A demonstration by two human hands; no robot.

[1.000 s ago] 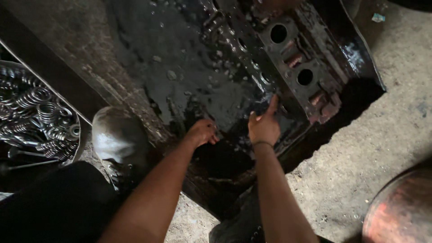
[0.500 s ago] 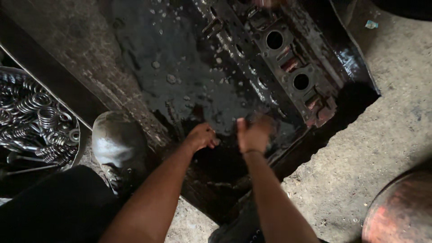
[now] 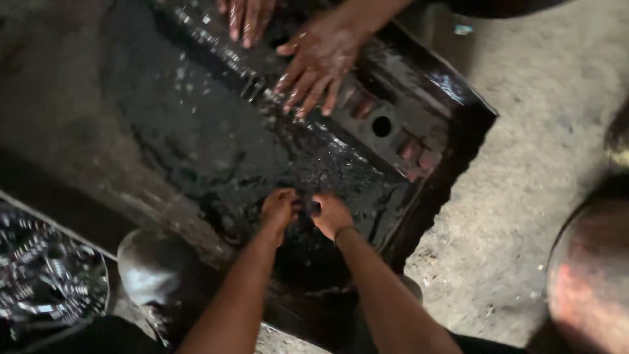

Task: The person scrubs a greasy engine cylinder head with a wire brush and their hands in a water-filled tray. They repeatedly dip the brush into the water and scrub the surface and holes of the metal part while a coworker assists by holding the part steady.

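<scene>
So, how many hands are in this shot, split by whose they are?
Wearer's own hands: 2, left hand and right hand, close together over the oily tray.
Other person's hands: 2, and.
Total: 4

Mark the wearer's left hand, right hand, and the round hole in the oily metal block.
left hand (image 3: 280,208): head view, on the back of the hand.
right hand (image 3: 331,213): head view, on the back of the hand.
round hole (image 3: 381,126): head view, centre of the dark opening in the block's top face.
</scene>
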